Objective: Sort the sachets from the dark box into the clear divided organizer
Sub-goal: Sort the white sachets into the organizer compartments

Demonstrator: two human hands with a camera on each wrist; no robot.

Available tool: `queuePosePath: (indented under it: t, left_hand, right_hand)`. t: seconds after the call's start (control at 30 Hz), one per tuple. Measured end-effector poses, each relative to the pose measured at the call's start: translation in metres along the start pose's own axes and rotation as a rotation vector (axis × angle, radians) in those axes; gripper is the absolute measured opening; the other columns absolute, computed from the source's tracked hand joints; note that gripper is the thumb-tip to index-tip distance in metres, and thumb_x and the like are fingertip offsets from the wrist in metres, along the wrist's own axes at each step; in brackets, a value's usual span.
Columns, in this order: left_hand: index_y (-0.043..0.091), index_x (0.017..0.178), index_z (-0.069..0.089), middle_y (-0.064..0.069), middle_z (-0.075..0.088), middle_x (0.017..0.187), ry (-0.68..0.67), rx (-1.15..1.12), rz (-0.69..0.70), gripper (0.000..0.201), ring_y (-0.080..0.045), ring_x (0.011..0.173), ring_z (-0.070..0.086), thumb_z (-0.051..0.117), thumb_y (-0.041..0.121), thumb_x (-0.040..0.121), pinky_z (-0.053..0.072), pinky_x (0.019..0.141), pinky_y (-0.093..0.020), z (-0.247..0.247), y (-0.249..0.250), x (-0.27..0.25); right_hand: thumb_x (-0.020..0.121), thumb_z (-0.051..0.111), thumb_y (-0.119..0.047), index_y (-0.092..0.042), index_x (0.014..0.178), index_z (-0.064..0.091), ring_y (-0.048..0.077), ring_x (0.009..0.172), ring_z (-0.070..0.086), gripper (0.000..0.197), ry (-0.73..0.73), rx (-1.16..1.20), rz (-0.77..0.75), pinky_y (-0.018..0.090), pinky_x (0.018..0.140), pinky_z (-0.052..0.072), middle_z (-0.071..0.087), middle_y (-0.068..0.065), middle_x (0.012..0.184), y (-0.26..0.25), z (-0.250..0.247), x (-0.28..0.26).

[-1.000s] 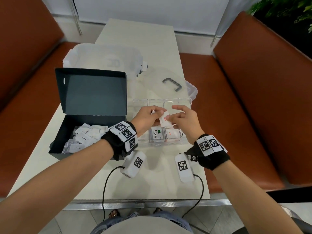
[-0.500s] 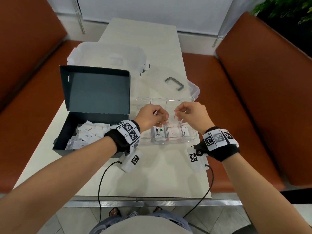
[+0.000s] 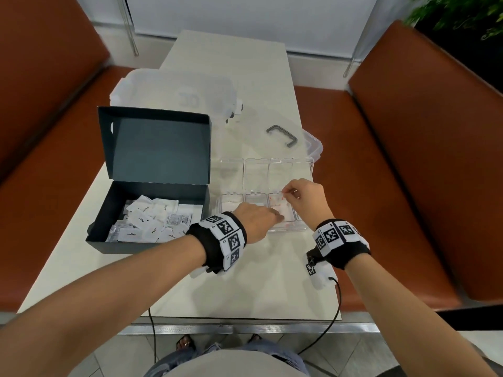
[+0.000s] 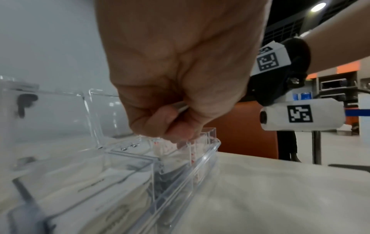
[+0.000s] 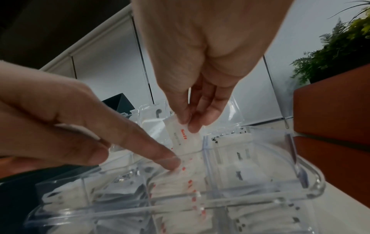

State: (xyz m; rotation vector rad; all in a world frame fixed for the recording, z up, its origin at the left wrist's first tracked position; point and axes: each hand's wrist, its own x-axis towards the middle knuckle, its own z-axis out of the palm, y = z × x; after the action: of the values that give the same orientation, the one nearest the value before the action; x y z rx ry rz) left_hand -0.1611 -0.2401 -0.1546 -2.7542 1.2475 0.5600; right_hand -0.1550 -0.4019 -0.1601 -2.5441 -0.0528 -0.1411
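The left hand [image 3: 255, 223] covers the near part of the clear organizer [image 3: 304, 170], hiding the second compartment's contents in the head view. Print on the sachets in the dark box [image 3: 109, 229] is too small to read. In the left wrist view, the organizer blurs toward the lower edge, and the right hand [image 5: 200, 63] is cut off at the top of its own view.

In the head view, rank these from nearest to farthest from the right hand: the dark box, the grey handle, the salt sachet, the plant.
1. Salt sachet: pinched in the right hand.
2. Grey handle: beyond the hand, on the clear lid.
3. Dark box: across the table, to the left.
4. Plant: far top-right corner.
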Motion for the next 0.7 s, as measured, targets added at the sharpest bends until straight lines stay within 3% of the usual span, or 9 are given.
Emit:
queuePosePath:
  t: [0.1, 0.27, 0.43, 0.6, 0.7]
  left_hand:
    - [0.024, 0.147, 0.03, 0.006, 0.036, 0.15, -0.005, 0.05, -0.001, 0.062, -0.03, 0.102, 0.061, 0.036, -0.001, 0.091, 0.04, 0.063, -0.034, 0.003, 0.003, 0.001]
    - [0.025, 0.146, 0.033, 0.005, 0.042, 0.145, -0.006, 0.011, -0.01, 0.062, -0.029, 0.109, 0.058, 0.036, -0.002, 0.09, 0.047, 0.073, -0.038, 0.002, 0.003, 0.001]
    - [0.028, 0.148, 0.031, 0.007, 0.04, 0.147, -0.004, -0.001, -0.022, 0.064, -0.028, 0.107, 0.058, 0.036, -0.002, 0.092, 0.039, 0.069, -0.034, 0.001, 0.004, 0.001]
    - [0.029, 0.148, 0.031, 0.008, 0.038, 0.148, -0.002, -0.021, -0.018, 0.065, -0.028, 0.11, 0.057, 0.035, -0.002, 0.091, 0.038, 0.07, -0.034, 0.003, 0.002, 0.002]
    - [0.03, 0.147, 0.033, 0.009, 0.041, 0.147, 0.004, -0.052, -0.028, 0.065, -0.027, 0.107, 0.058, 0.035, -0.003, 0.091, 0.037, 0.069, -0.034, 0.003, 0.002, 0.002]
  right_hand:
    - [0.086, 0.062, 0.001, -0.001, 0.09, 0.071, 0.024, 0.08, 0.062, 0.01, 0.007, 0.009, -0.024, 0.021, 0.075, 0.047, 0.062, 0.013, 0.094, 0.002, 0.004, -0.002]
    - [0.088, 0.059, 0.0, 0.001, 0.092, 0.071, 0.027, 0.081, 0.061, 0.013, 0.039, -0.014, -0.088, 0.037, 0.077, 0.05, 0.063, 0.014, 0.093, 0.006, 0.012, -0.007]
    - [0.09, 0.058, -0.003, 0.0, 0.092, 0.07, 0.031, 0.086, 0.059, 0.013, 0.062, -0.106, -0.133, 0.047, 0.077, 0.047, 0.063, 0.013, 0.093, 0.007, 0.019, -0.01]
    - [0.089, 0.059, -0.003, -0.002, 0.089, 0.07, 0.031, 0.083, 0.057, 0.011, 0.135, -0.167, -0.149, 0.041, 0.072, 0.042, 0.062, 0.013, 0.09, 0.005, 0.021, -0.011]
    - [0.092, 0.056, -0.007, -0.005, 0.092, 0.07, 0.03, 0.086, 0.056, 0.014, 0.092, -0.252, -0.17, 0.039, 0.075, 0.036, 0.063, 0.01, 0.091, 0.009, 0.025, -0.014]
